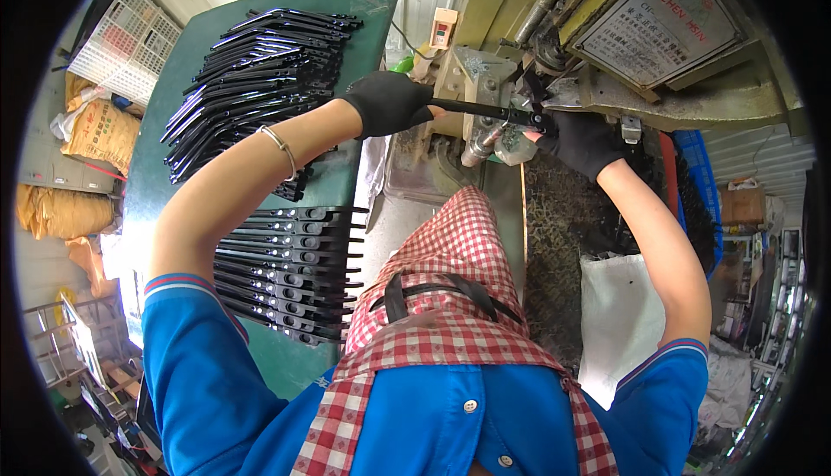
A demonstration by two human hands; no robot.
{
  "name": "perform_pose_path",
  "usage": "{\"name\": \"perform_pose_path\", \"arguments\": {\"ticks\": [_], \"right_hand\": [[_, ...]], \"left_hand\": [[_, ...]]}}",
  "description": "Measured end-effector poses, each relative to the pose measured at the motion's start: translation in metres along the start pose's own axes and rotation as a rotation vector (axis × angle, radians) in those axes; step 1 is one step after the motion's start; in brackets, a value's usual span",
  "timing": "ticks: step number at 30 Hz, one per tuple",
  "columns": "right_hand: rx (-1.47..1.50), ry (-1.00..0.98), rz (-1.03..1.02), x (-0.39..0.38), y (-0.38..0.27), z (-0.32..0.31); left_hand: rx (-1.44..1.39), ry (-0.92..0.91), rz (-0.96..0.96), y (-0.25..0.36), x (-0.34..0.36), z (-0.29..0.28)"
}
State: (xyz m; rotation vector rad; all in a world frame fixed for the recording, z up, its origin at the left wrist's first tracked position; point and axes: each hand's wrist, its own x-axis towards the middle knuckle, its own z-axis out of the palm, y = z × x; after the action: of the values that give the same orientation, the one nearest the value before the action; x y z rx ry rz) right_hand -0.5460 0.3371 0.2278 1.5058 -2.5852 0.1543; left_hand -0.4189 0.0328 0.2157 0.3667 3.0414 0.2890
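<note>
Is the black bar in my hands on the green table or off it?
Off it: the black bar is held by your left hand and right hand, to the right of the green table.

Green table (pixel 374 26) (black rods (pixel 251 95) atop)

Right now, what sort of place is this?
Probably a small metalworking workshop: an olive-green metal machine, a slim black bar held at it, rows of black rods on a green tabletop.

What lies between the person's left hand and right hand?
In the head view, a black bar spans the stretch from the left hand to the right hand.
</note>
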Motion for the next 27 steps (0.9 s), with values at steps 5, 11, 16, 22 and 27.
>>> {"name": "perform_pose_path", "arguments": {"ticks": [5, 11, 16, 22, 27], "right_hand": [[0.040, -0.311, 0.238, -0.008, -0.003, 0.022], [0.103, -0.162, 0.249, -0.012, 0.003, 0.037], [0.096, -0.174, 0.220, -0.009, 0.000, 0.037], [0.291, 0.076, 0.270, -0.019, -0.024, 0.045], [0.337, 0.409, 0.011, -0.044, -0.064, 0.023]], "left_hand": [[0.064, -0.049, -0.011, -0.001, 0.006, 0.005], [0.049, 0.069, 0.028, 0.001, 0.008, 0.001], [-0.006, 0.216, 0.086, 0.010, 0.018, 0.025], [0.007, 0.230, 0.088, 0.010, 0.022, 0.030], [-0.078, 0.212, 0.006, 0.011, 0.019, 0.036]]}}
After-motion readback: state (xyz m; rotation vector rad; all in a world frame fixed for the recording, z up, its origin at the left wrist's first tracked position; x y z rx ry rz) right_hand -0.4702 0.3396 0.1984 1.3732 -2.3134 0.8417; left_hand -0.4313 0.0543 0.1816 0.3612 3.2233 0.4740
